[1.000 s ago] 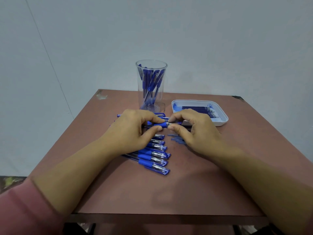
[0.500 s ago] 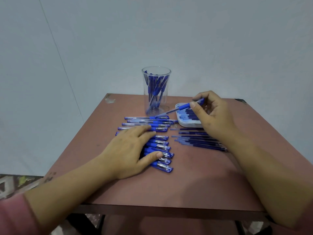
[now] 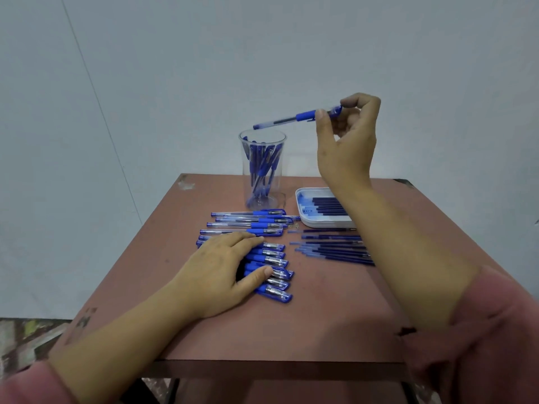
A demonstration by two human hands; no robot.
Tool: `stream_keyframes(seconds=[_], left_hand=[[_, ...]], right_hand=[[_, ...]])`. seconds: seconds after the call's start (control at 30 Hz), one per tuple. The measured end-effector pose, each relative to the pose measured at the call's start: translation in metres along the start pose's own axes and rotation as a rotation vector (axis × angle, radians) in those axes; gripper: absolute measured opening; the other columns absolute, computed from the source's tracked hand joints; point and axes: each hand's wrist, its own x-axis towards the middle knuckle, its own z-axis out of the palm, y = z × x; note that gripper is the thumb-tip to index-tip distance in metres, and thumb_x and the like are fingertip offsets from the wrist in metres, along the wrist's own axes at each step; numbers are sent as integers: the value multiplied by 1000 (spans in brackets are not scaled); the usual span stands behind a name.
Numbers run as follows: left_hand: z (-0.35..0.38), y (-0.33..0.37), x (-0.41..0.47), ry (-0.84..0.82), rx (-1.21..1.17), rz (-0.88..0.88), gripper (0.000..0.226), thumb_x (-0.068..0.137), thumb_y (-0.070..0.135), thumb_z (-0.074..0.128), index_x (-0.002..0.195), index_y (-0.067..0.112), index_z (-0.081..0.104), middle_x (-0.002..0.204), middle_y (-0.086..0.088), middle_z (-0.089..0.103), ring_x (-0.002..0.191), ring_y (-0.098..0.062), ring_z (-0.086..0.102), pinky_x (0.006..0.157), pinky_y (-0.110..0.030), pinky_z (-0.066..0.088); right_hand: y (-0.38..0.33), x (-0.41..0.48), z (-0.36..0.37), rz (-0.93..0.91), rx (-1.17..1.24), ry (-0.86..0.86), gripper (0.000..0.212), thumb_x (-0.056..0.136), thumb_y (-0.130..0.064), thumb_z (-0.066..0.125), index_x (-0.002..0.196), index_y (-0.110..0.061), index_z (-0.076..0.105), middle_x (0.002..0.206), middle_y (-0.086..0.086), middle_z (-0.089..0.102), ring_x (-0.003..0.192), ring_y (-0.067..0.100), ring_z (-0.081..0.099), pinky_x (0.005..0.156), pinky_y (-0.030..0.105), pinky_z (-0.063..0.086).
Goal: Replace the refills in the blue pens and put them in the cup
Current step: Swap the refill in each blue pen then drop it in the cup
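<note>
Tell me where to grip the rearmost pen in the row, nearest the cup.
Pinch the rearmost pen from above, across its clear barrel, left of the blue sleeve. It lies flat and crosswise, fully exposed there; the next pen crowds its near side, while the side facing the cup is free.
</note>
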Motion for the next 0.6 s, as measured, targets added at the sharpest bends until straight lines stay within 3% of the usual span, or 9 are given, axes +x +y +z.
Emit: stream_keyframes(seconds=[0.13, 0.23, 0.37, 0.5, 0.6], left_hand=[[-1, 1, -1, 10, -2, -4, 74, 86, 73, 27, 143, 30, 45, 140, 18, 48, 127, 0, 41, 105, -14, 23], [1, 0, -1, 15, -15, -6, 73, 86, 73, 29, 142, 29, 47, 139, 16, 49, 127, -2, 44, 105, -17, 27], [1, -1, 0, 21, -16, -5, 73, 86, 73, 29, 142, 29, 47, 139, 15, 50, 127, -3, 44, 105, -16, 25], [2, -2, 0, 25, -20, -4, 72, 87, 73, 29, 142, 30, 46, 139, 17, 49, 127, -2, 43, 106, -17, 27], [2, -3, 0, 28, -20, -1, 72, 87, 73, 29, 142, 30, 46, 139, 17, 49, 127, -1, 43, 107, -18, 28]], right_hand=[[9, 10, 14, -35, -85, -37, 22, 91, -8, 60, 106, -13, 44, 85, -5, 58, 73, -2, 56, 74, 10, 46], [13, 15, 25, -39, -178, -180, 21, 92, -6, 59, 110, -6, 49, 84, -3, 59, 69, -6, 54, 68, 5, 42], [19, 16, 33, -7, -297, -354, 21, 93, -9, 59, 112, -10, 52, 75, -6, 56, 65, -1, 53, 63, 6, 40], [31, 11, 35, -69, -467, -460, 18, 96, -25, 51, 101, -15, 66, 96, -3, 61, 96, 16, 50, 83, 31, 42], [34, 5, 33, -52, -560, -530, 30, 99, -33, 46, 102, -19, 73, 113, -1, 55, 111, 19, 41, 87, 31, 27]])
